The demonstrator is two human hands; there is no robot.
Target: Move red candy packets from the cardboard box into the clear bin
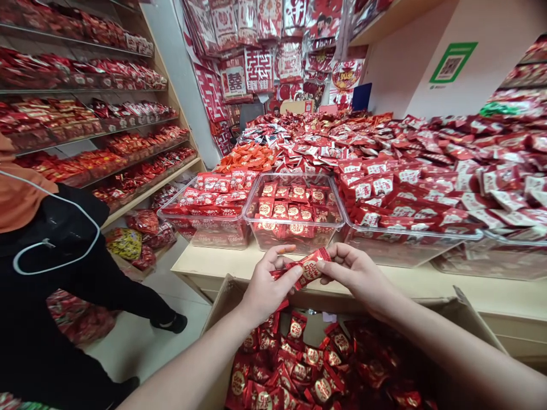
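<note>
Between my two hands is a red candy packet (311, 269) with gold print, held above the near edge of the shelf. My left hand (270, 282) pinches its left end, and part of another red packet shows under those fingers. My right hand (354, 273) grips the right end with thumb and fingers. Below my wrists stands an open cardboard box (224, 293) with many loose red packets (314, 356) of the same look. Just beyond my hands, a clear plastic bin (294, 236) holds similar packets laid in rows.
Left of that bin is another clear bin (205, 222) of red packets; wide bins (410, 245) heaped with packets run to the right. A person (51, 245) in dark trousers stands at left, by stocked shelves (85, 136). Red decorations (258, 68) hang at the back.
</note>
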